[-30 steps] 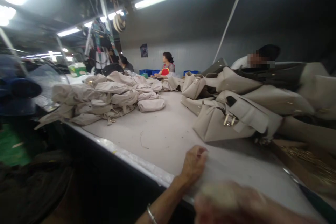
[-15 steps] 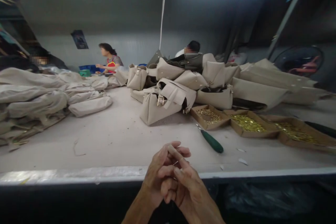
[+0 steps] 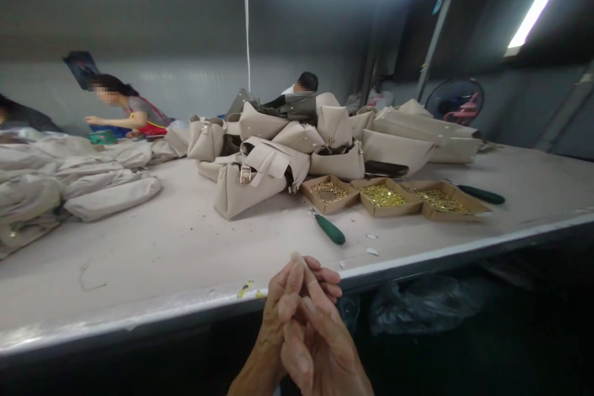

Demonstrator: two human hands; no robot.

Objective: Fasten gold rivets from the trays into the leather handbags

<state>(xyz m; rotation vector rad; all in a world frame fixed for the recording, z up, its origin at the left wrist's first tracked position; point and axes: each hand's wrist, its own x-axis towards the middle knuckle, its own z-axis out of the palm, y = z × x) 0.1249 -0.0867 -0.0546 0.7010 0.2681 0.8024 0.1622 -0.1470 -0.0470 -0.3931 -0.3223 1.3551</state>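
Both hands meet in front of the table's near edge. My left hand [image 3: 275,303] is closed around my right index finger, its thumb pressed on the finger and its other fingertips showing behind it. A pale wrap or covering seems to be on that fingertip; I cannot make out its exact kind. My right hand [image 3: 325,334] has its index finger stretched up and the other fingers loosely bent and apart, with nothing seen in its palm. Nearest on the table lies a green-handled tool [image 3: 330,230] with a thin metal tip.
Beige handbags [image 3: 250,189] are heaped mid-table, one with a gold buckle [image 3: 245,174]. Cardboard trays [image 3: 355,197] hold small gold metal pieces. Another dark-handled tool [image 3: 482,194] lies right. Pale fabric pieces [image 3: 111,197] are piled left. Co-workers sit beyond, one in a red apron [image 3: 152,120].
The view has turned to the right, so the table things appear further left. My hands stay together; my left thumb now lies further up my right index finger.
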